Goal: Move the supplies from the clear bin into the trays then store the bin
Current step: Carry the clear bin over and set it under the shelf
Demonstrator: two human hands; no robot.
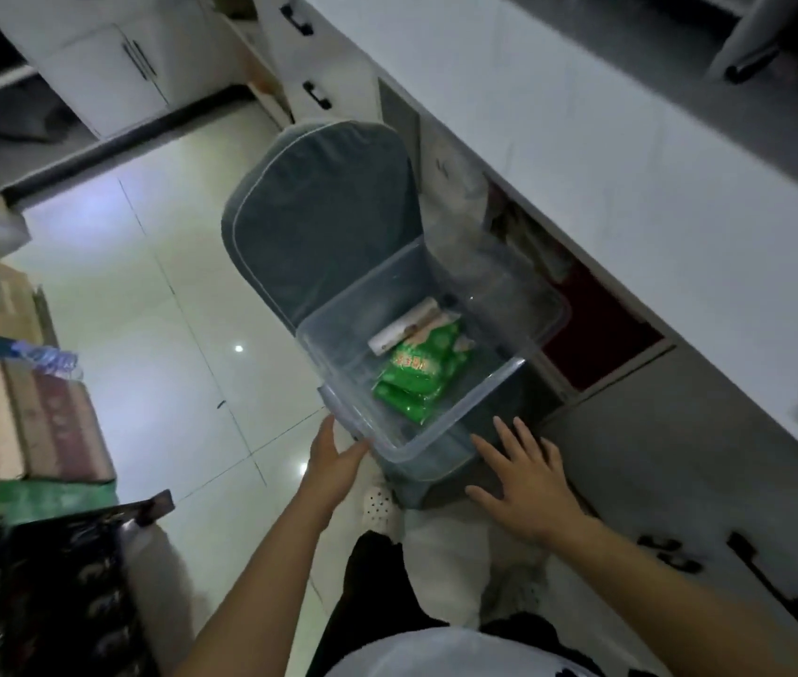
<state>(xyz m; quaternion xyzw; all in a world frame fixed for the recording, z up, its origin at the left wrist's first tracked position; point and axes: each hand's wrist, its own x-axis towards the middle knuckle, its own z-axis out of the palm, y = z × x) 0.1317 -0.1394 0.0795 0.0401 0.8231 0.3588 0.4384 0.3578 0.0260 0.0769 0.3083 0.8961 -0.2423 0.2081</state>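
The clear bin [494, 383] rests on the seat of a grey-blue padded chair [318, 222]. Inside it lie green packets [416, 378] and a white roll [399, 329]. My left hand [333, 461] touches the bin's near left corner, fingers curled against the rim. My right hand [528, 486] hovers open just off the bin's near right side, fingers spread, holding nothing. No trays are visible.
A white counter [607, 153] with grey cabinets and black handles [773, 583] runs along the right. Stacked cardboard boxes [30, 422] and dark patterned goods [59, 598] crowd the left. A glossy tiled floor [143, 310] lies between them. My feet in white shoes show below the chair.
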